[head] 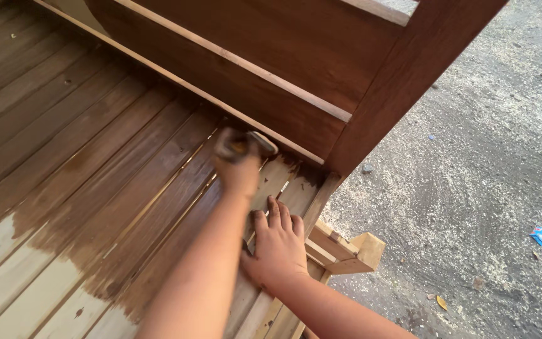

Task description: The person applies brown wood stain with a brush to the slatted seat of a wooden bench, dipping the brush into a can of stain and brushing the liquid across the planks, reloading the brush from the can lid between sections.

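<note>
My left hand [241,172] is closed around a brush [244,145] (blurred), held over the slats [95,188] near the stained back panel [271,56]. My right hand [278,242] lies flat, fingers spread, on unstained slats, gripping nothing.

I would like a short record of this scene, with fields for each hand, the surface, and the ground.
left hand: the left hand grips a blurred tool, probably a brush
right hand: the right hand lies flat on the wooden slats
slats: partly stained dark, pale bare wood near the camera
panel: a dark stained wooden panel stands behind
ground: grey ground strewn with sawdust
</note>
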